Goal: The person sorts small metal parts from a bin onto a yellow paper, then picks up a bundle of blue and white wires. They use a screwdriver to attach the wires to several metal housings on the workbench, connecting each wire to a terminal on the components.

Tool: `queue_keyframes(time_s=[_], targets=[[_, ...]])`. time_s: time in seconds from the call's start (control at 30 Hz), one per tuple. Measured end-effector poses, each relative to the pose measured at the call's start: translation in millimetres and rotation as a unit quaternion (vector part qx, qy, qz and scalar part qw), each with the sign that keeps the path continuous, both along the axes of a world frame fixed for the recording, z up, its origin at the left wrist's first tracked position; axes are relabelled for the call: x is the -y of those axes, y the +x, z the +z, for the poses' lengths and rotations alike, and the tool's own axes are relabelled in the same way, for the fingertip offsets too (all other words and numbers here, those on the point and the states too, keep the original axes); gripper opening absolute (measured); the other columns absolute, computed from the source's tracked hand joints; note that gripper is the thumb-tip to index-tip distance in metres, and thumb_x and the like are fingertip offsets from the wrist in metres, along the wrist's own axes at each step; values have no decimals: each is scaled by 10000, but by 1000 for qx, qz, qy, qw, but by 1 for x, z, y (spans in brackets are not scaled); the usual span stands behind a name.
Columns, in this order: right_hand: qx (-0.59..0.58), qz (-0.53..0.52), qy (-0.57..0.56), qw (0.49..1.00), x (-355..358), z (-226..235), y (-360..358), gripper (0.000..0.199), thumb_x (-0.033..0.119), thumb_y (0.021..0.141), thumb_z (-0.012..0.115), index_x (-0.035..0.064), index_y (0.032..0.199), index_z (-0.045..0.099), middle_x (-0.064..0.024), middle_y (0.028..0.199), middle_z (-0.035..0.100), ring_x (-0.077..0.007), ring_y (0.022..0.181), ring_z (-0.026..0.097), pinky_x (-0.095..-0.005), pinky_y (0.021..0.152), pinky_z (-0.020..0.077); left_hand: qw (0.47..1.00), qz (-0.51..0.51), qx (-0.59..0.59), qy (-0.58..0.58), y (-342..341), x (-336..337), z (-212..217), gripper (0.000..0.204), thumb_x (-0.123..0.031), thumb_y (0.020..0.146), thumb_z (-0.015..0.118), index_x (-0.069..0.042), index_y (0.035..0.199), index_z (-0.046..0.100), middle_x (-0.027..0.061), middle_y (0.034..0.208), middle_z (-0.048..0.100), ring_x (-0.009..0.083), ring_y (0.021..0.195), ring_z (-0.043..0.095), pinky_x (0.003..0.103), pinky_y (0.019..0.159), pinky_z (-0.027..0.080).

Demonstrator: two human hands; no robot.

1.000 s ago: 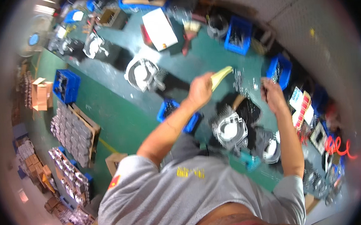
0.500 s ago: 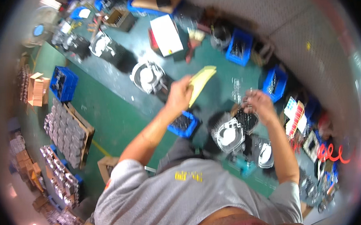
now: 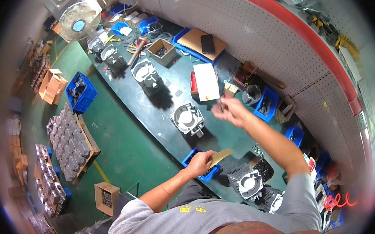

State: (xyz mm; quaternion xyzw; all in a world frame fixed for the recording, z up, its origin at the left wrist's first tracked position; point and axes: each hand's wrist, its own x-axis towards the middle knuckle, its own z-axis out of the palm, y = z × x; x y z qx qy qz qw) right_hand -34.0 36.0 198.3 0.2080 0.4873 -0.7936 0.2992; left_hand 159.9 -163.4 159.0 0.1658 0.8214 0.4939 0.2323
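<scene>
My left hand [image 3: 199, 164] is closed on a thin yellow sheet [image 3: 221, 156], perhaps more than one, held above a blue tray [image 3: 191, 155] of small dark parts at the bench's near edge. My right hand [image 3: 231, 111] reaches over the bench, just below a white paper [image 3: 207, 81] that partly covers a red box [image 3: 193, 81]. Motion smears its fingers, and whether anything small is in them does not show. Left of that hand stands a grey metal motor housing [image 3: 187, 119] with a round opening. Another finned housing [image 3: 248, 183] sits near my body.
Farther along the bench are more housings [image 3: 147, 77], a hammer [image 3: 138, 51], a carton of small parts [image 3: 162, 52] and a fan [image 3: 78, 21]. Blue bins [image 3: 266, 104] line the perforated wall [image 3: 250, 19]. A blue crate [image 3: 81, 92] and loaded pallet [image 3: 86, 137] stand on the floor.
My right hand has moved left and away from me, toward the white paper. My left hand, still holding the yellow sheet, is lower and nearer my body. The view has shifted.
</scene>
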Motion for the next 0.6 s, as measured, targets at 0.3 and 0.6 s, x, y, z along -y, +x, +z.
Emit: queue_keyframes(time_s=[0.3, 0.6], targets=[[-235, 48, 125, 963, 79, 83, -130, 685, 343, 1029, 611, -33, 1525, 326, -255, 1427, 515, -355, 1284, 570, -472, 1025, 505, 999, 18, 26, 2, -2, 12, 17, 354, -19, 912, 568, -22, 1258, 643, 199, 859, 688, 285, 770, 691, 402, 723, 535], [-94, 4, 249, 964, -129, -21, 25, 334, 204, 997, 656, 28, 1278, 611, -99, 1114, 715, -187, 947, 713, -332, 772, 616, 994, -5, -77, 80, 1, -10, -25, 287, -10, 858, 581, -32, 1126, 682, 235, 934, 681, 430, 858, 687, 460, 731, 556]])
